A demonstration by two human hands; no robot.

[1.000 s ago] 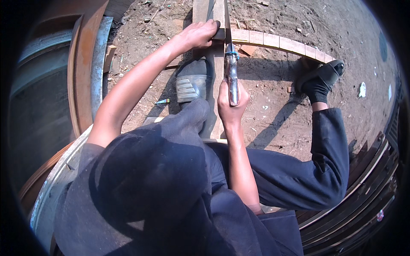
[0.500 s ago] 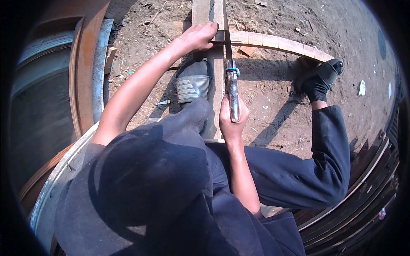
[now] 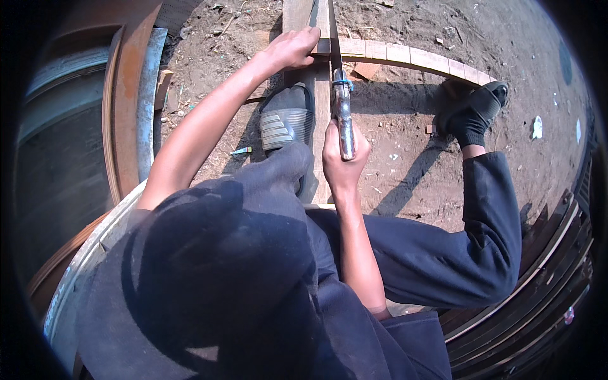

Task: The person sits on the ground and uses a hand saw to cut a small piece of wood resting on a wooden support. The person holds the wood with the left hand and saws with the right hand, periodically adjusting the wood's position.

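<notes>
My right hand [image 3: 345,154] is wrapped round the worn handle of a hand saw [image 3: 344,117], which has a blue tie where the blade begins. The narrow blade points away from me, beside the end of a curved wooden strip [image 3: 421,58] marked with several cross lines. My left hand [image 3: 292,49] is closed on the strip's left end, pressing it over a long wooden board [image 3: 322,107]; its fingertips are partly hidden. The strip arcs to the right, its far end close to my right foot.
My sandalled left foot [image 3: 286,120] is beside the board, my right foot [image 3: 474,114] out to the right. Brown and pale-blue frames [image 3: 130,95] stand at left. Dark slats [image 3: 538,291] lie at lower right. Wood scraps [image 3: 366,69] and litter dot the dirt ground.
My right hand has pushed the saw forward, away from me. My left hand and the curved strip have shifted only slightly.
</notes>
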